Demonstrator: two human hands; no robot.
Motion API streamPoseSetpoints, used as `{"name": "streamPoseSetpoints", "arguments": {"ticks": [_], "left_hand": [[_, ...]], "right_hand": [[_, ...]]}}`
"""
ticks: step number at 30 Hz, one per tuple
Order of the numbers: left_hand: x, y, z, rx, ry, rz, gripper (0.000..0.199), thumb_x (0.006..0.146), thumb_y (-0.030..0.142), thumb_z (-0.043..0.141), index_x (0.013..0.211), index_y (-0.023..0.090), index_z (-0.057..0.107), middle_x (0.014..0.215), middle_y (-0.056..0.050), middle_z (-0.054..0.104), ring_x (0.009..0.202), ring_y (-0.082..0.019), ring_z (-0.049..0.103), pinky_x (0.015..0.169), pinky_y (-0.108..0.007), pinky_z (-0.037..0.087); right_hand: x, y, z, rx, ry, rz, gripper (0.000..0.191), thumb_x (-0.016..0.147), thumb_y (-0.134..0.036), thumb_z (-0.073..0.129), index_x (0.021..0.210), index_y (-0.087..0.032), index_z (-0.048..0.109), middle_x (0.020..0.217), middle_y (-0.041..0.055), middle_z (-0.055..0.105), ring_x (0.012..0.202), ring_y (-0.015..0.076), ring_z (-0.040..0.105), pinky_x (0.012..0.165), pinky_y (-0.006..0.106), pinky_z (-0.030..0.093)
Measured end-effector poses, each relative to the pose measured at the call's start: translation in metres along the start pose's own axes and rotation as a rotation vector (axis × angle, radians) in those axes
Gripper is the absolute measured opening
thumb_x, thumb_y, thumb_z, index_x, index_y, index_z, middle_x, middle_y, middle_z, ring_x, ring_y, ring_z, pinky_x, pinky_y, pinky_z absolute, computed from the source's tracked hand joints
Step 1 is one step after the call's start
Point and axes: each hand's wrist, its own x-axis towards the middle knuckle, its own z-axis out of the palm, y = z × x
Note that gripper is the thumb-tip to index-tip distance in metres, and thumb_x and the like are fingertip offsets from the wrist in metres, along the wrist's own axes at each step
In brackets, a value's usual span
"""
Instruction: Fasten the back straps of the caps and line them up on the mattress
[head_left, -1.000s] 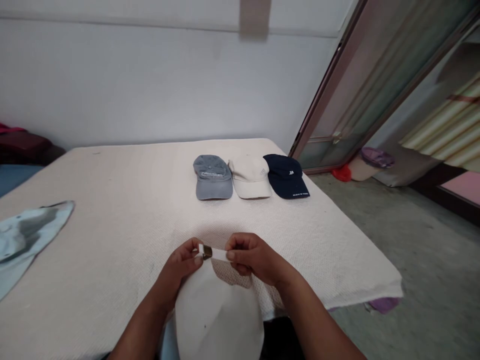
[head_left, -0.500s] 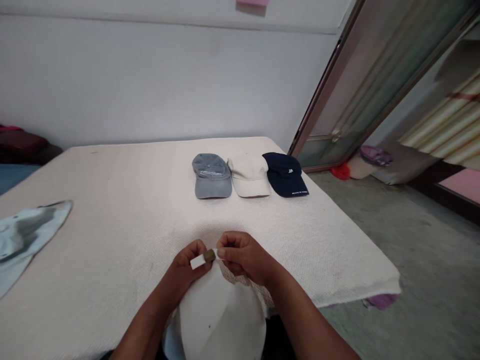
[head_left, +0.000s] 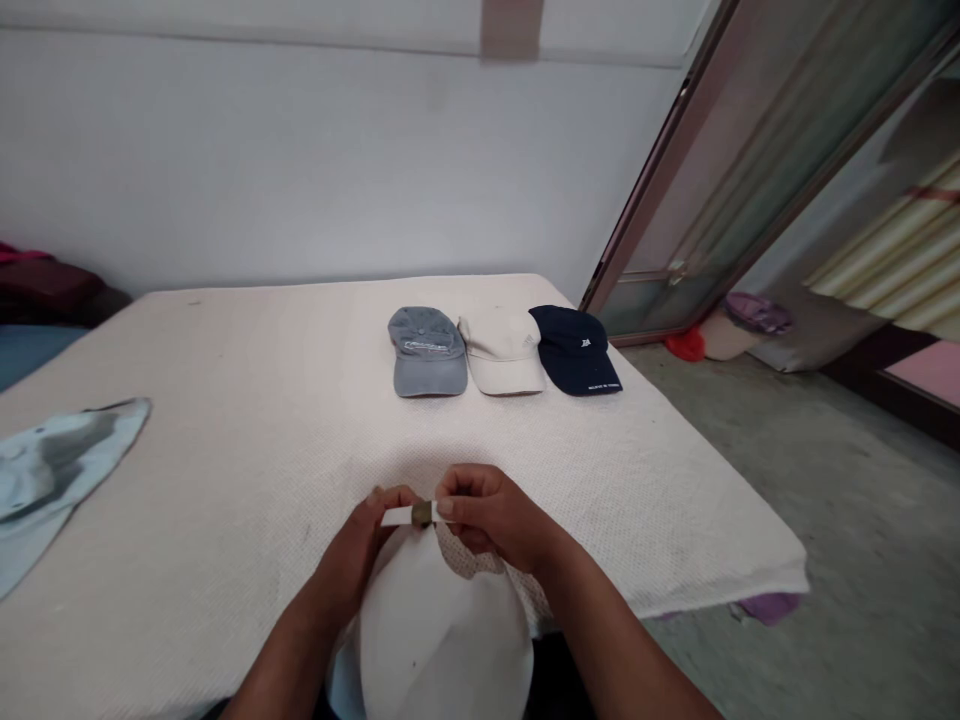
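A white cap rests at the bottom centre, its crown toward me and its back strap farthest away. The strap runs through a small brownish-gold buckle. My left hand is closed around the cap's edge and strap, left of the buckle. With thumb and fingers, my right hand pinches the strap just right of the buckle. A grey cap, a cream cap and a navy cap lie in a row beyond my hands.
The caps lie on a surface with a pale textured cover. A light blue hat is at the left edge. Dark red items sit at the far left. Beyond the right edge is a grey floor.
My left fingers have shifted around the strap, and the strap and buckle now lie more level. My right hand keeps its pinch. The view has moved slightly.
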Motion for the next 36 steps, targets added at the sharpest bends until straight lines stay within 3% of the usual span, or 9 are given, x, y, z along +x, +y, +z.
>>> {"name": "streamPoseSetpoints", "arguments": {"ticks": [3,6,11,14,21,30,36], "left_hand": [[0.002,-0.001,0.001,0.039,0.064,0.062,0.029,0.083,0.044,0.052,0.073,0.017,0.059,0.063,0.0,0.058,0.056,-0.013,0.049,0.055,-0.024,0.037],[0.003,-0.002,0.0,0.039,0.045,0.078,0.021,0.078,0.033,0.063,0.067,0.017,0.055,0.059,0.003,0.052,0.052,-0.01,0.043,0.051,-0.021,0.032],[0.002,-0.001,0.002,0.011,0.02,0.038,0.018,0.079,0.03,0.062,0.069,0.017,0.054,0.059,0.003,0.051,0.051,-0.009,0.042,0.051,-0.02,0.03],[0.002,-0.003,0.002,0.052,0.018,0.034,0.019,0.079,0.032,0.062,0.07,0.017,0.054,0.061,0.003,0.051,0.052,-0.009,0.042,0.052,-0.021,0.03],[0.004,-0.01,0.0,0.119,0.077,0.047,0.019,0.078,0.032,0.061,0.069,0.019,0.05,0.059,0.005,0.045,0.051,-0.009,0.039,0.049,-0.021,0.028],[0.007,-0.013,-0.001,0.092,0.097,0.052,0.021,0.074,0.026,0.062,0.062,0.019,0.046,0.052,0.006,0.044,0.045,-0.007,0.035,0.044,-0.02,0.024],[0.006,-0.011,0.002,0.065,0.088,0.043,0.013,0.075,0.03,0.062,0.082,0.018,0.062,0.071,-0.003,0.064,0.06,-0.016,0.055,0.055,-0.026,0.039]], "right_hand": [[0.001,0.0,0.0,-0.043,0.022,0.006,0.015,0.074,-0.026,0.063,0.071,-0.015,0.052,0.055,-0.0056,0.044,0.041,0.0032,0.031,0.039,0.019,0.021],[0.0,-0.001,0.0,-0.148,0.039,-0.018,0.015,0.077,-0.028,0.061,0.074,-0.016,0.053,0.059,-0.0047,0.046,0.043,0.004,0.033,0.041,0.019,0.025],[-0.003,-0.002,0.003,-0.401,0.057,-0.201,0.023,0.072,-0.03,0.069,0.088,-0.017,0.06,0.079,-0.0006,0.055,0.069,0.0097,0.048,0.062,0.023,0.039],[-0.005,-0.003,0.004,-0.512,0.059,-0.227,0.021,0.071,-0.026,0.07,0.088,-0.018,0.06,0.086,0.0009,0.058,0.08,0.0135,0.051,0.07,0.025,0.04],[-0.006,-0.005,0.001,-0.617,0.062,-0.201,0.015,0.068,-0.013,0.062,0.082,-0.018,0.058,0.078,-0.0011,0.055,0.07,0.0115,0.048,0.064,0.023,0.038],[-0.006,-0.006,-0.004,-0.536,0.031,-0.147,0.014,0.068,-0.017,0.064,0.081,-0.017,0.058,0.075,-0.0015,0.053,0.067,0.0102,0.046,0.06,0.022,0.038],[-0.005,-0.001,-0.002,-0.653,0.054,-0.16,0.016,0.067,-0.013,0.062,0.082,-0.018,0.061,0.079,-0.0002,0.058,0.071,0.012,0.051,0.062,0.024,0.039]]}}
